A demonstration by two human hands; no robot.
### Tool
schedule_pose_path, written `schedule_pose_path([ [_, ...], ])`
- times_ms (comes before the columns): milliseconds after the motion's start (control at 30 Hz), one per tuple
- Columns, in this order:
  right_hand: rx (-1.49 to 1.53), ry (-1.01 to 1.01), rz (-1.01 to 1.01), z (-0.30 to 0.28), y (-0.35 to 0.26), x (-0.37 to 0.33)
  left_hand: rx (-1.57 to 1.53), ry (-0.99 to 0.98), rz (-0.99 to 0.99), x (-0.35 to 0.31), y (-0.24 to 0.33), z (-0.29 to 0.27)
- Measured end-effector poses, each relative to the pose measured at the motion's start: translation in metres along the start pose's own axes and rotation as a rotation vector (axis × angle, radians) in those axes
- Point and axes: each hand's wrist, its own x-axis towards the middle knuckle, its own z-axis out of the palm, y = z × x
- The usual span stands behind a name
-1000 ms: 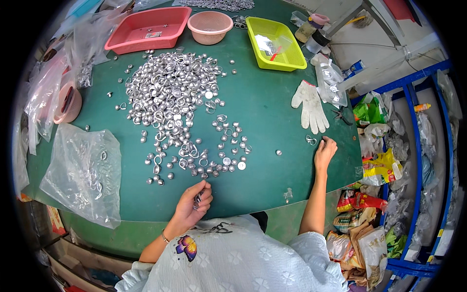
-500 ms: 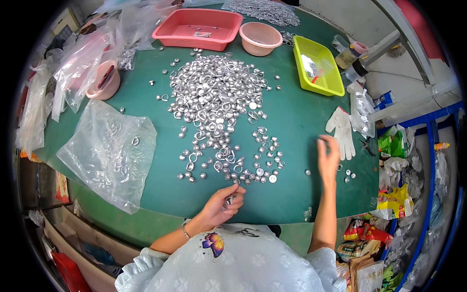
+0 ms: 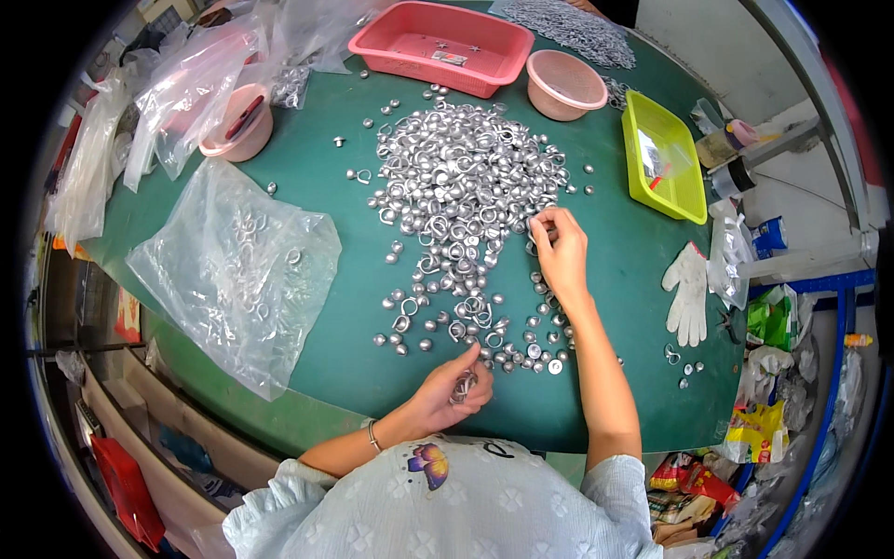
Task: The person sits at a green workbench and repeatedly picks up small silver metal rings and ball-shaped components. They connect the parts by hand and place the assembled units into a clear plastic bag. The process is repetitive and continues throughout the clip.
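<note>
Our left hand (image 3: 451, 391), by the near edge of the green table (image 3: 372, 368), is curled around silvery metal pieces (image 3: 463, 386). Our right hand (image 3: 564, 256) is at the right side of the larger silvery pile (image 3: 456, 172); we cannot tell whether it grips anything.

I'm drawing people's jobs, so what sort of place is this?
Probably a workshop: a big heap of silvery metal pieces lies on a wide green table, and a blue rack stands beside it.

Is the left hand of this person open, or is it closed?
Closed: the left hand has its fingers curled around small silver metal pieces.
</note>
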Motion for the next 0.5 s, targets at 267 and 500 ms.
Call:
schedule_pose_path([
  [267, 0.248, -0.296, 0.027, 0.032, -0.003, -0.012, 0.038, 0.091, -0.07, 0.002, 0.006, 0.005],
  [500, -0.476, -0.261, -0.495, 0.045, -0.024, -0.014, -0.002, 0.063, -0.043, 0.002, 0.005, -0.004],
])
